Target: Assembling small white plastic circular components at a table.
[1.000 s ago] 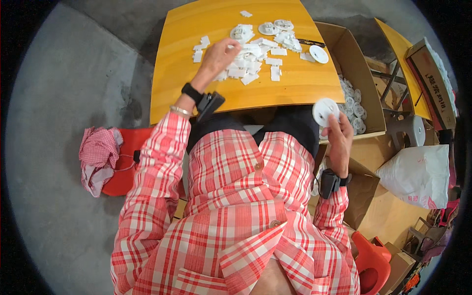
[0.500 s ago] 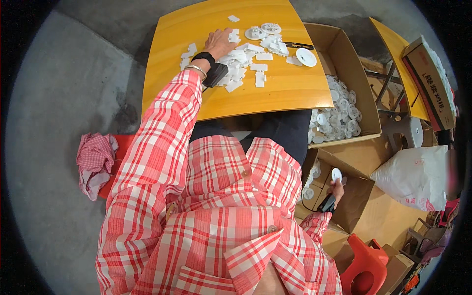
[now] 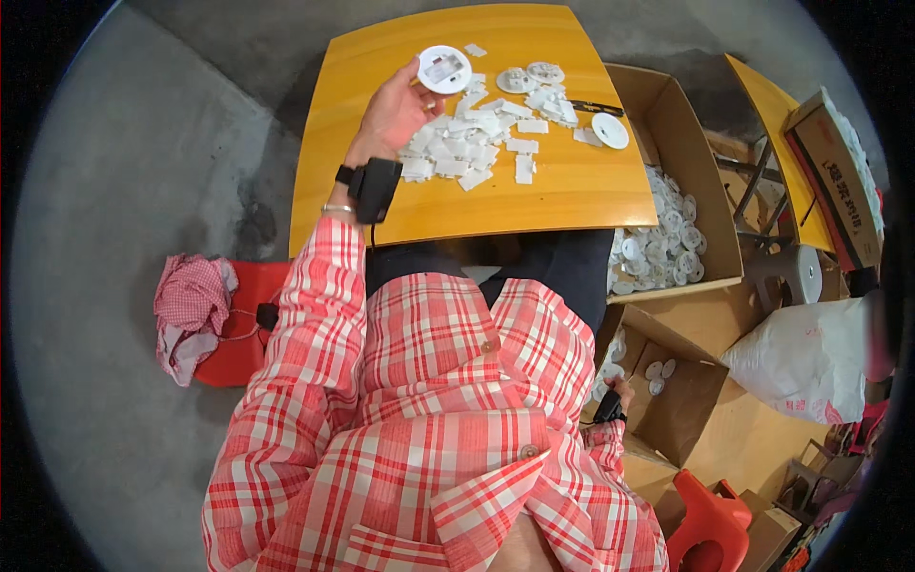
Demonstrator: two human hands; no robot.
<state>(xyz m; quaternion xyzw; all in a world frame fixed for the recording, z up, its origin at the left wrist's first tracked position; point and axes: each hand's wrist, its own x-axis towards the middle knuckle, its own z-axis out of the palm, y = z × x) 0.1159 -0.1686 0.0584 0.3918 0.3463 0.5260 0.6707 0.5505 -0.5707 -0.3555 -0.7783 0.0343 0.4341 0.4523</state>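
Disc [image 3: 445, 70] now lifted in pinching left hand [image 3: 395, 116], within table [image 3: 562, 200] edges, right hand [image 3: 621, 392], grip unclear, at small box [image 3: 681, 412], loose discs [image 3: 657, 386] inside

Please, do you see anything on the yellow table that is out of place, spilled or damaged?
Nothing looks clearly spilled or damaged. Slightly odd: one small white rectangular plastic piece lies alone toward the far edge of the yellow wooden table, apart from the untidy heap of similar white rectangular plastic pieces.
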